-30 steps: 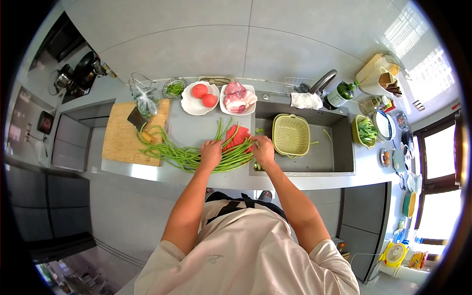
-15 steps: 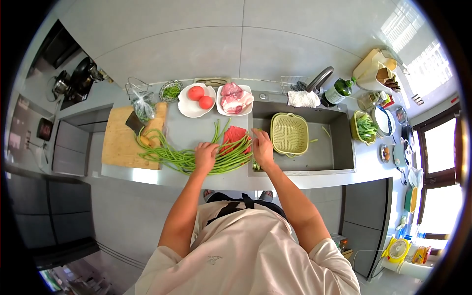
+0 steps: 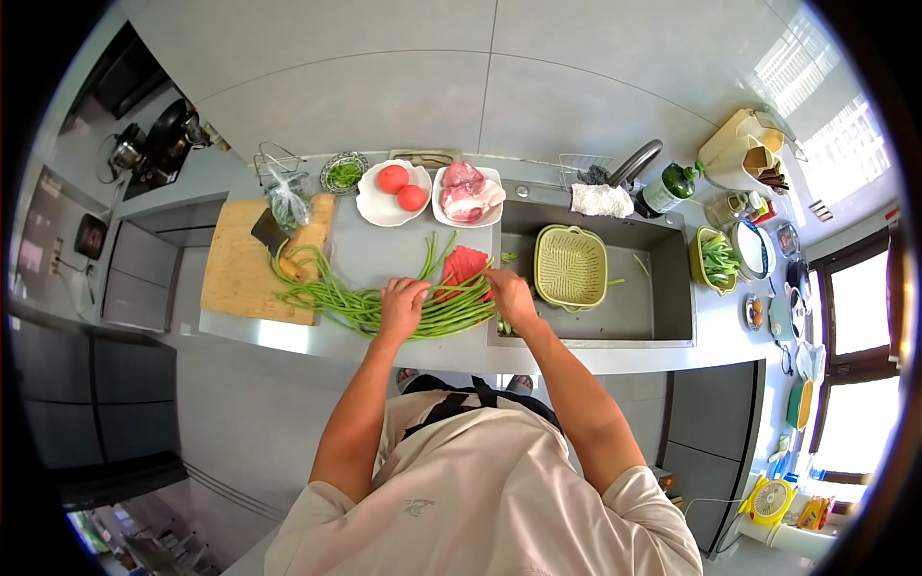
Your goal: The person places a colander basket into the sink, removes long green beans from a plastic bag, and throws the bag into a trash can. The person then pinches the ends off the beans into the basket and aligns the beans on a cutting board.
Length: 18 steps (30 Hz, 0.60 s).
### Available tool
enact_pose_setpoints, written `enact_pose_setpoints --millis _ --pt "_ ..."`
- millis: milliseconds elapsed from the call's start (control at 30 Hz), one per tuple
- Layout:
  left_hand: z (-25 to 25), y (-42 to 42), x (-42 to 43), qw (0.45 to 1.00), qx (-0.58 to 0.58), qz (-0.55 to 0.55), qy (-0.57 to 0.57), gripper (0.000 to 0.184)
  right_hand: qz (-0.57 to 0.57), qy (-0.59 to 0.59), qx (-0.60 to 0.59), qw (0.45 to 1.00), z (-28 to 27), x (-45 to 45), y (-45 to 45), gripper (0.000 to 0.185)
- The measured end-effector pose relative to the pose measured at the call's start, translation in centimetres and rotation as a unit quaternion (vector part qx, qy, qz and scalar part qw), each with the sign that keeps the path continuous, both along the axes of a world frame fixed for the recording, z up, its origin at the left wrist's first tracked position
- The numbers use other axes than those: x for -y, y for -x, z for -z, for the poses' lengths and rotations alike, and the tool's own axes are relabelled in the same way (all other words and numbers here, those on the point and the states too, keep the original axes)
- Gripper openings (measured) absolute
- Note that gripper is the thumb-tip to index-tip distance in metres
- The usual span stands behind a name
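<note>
A bundle of long green beans (image 3: 351, 305) lies across the counter, from the cutting board to the sink's left edge. My left hand (image 3: 403, 303) rests on the middle of the bundle, its fingers curled round beans. At the right end my right hand (image 3: 510, 294) has its fingers pinched together at the bean tips. Behind the beans, and partly under them, is a red, flat, crinkled piece (image 3: 465, 261) whose kind I cannot make out. Small green pieces (image 3: 509, 257) lie in the sink beside my right hand.
The sink (image 3: 672, 288) holds a yellow-green strainer basket (image 3: 570, 264). Behind the beans stand a plate of tomatoes (image 3: 393, 213) and a plate of raw meat (image 3: 469, 197). A cutting board (image 3: 230, 264) lies left, with a plastic bag (image 3: 288, 204). Right of the sink is a basket of greens (image 3: 715, 259).
My right hand has moved from over the sink's edge to the bean tips, and its fingers have closed. More green bits show in the sink. My left hand stays on the bundle.
</note>
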<state>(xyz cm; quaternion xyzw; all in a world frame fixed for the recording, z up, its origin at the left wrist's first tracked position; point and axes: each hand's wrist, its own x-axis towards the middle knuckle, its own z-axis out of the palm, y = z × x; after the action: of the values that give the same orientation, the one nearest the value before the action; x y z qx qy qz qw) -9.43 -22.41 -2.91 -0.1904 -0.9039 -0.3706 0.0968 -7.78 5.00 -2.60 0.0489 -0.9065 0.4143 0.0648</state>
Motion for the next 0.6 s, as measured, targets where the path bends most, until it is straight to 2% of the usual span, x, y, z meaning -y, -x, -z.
enact_pose_setpoints --millis 167,267,367,467,567,600 --pt "-0.6 0.0 -1.2 0.998 0.009 0.024 0.053 0.021 -0.046 -0.054 -0.062 0.996 0.2 -0.7 -0.2 0.034" --pt "0.1 0.0 -1.5 0.996 0.020 0.047 0.074 0.020 -0.055 -0.110 -0.029 0.992 -0.4 -1.0 -0.7 0.037" --pt "1.4 0.1 -1.5 0.995 0.023 0.052 0.078 0.021 -0.030 -0.199 0.009 0.979 0.5 -1.5 -0.5 0.033" --pt "2.4 0.0 -1.7 0.995 0.016 0.047 0.087 0.021 0.041 -0.154 0.023 0.987 2.1 -1.1 -0.3 0.020" --pt "2.8 -0.2 -2.3 0.995 0.008 0.033 0.092 0.021 0.083 -0.046 0.004 0.996 4.6 -0.5 0.2 0.021" --pt "3.1 -0.2 -2.4 0.995 0.007 0.026 0.093 0.020 0.120 0.014 0.053 0.991 4.3 -0.2 0.4 0.021"
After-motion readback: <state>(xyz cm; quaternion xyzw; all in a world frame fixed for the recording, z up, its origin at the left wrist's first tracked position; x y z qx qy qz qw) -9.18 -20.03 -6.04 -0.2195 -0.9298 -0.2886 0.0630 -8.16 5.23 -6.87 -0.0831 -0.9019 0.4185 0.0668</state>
